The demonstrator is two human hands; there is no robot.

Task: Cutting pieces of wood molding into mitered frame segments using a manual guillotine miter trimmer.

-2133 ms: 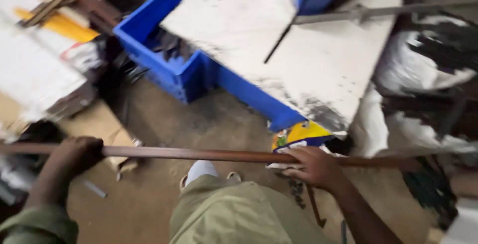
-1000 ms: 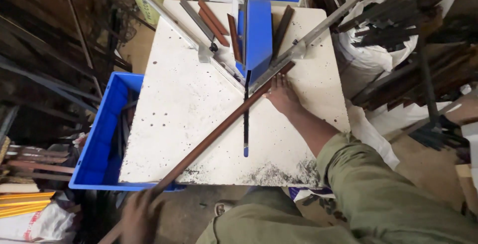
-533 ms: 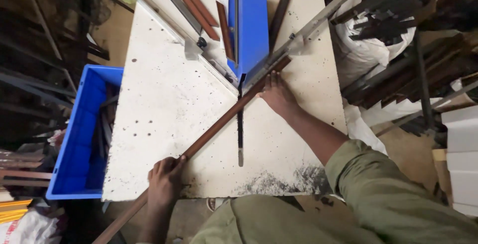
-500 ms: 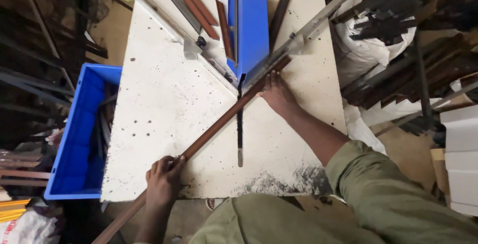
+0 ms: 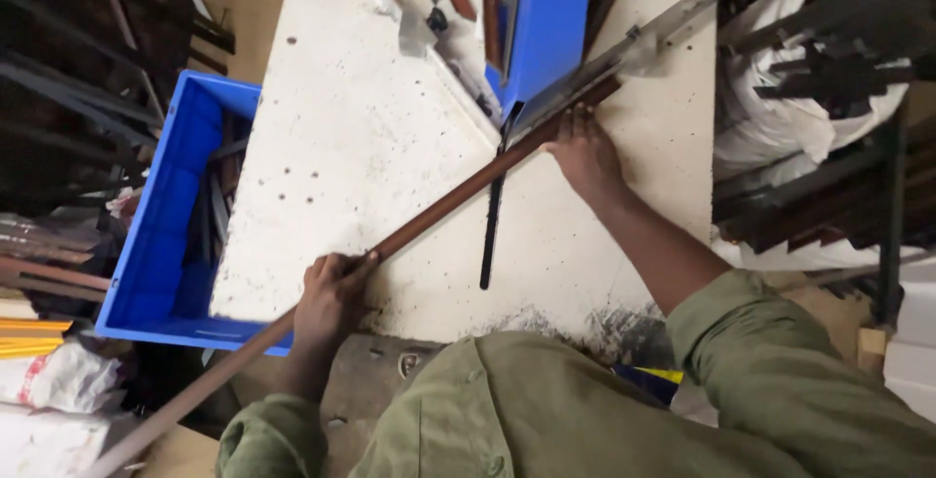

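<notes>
1. A long brown metal bar (image 5: 439,207) lies slantwise across the white tabletop (image 5: 361,137), running from beyond the near edge, left of the person's body, up toward the far right.
2. The left hand (image 5: 330,295) is wrapped around the bar at the near edge of the tabletop, fingers curled closed about it.
3. The right hand (image 5: 583,152) lies flat on the bar's far end, fingers stretched out and pressing it down and sideways; it grips nothing.
4. That far end sits tight against a grey metal fence (image 5: 643,39), which runs slantwise toward the far right corner, just beside a blue machine part (image 5: 546,20).
5. A thin dark slot (image 5: 491,229) runs from the blue part toward the near edge, and the bar crosses over it.
6. Judged from this, the bar is laid and butted against the fence, so positioning looks done or nearly so; no cut shows in it, and a long stretch overhangs the near edge.
7. A blue crate (image 5: 171,244) with metal scraps hugs the left edge. White sacks (image 5: 780,117) of dark offcuts stand off the right edge.
</notes>
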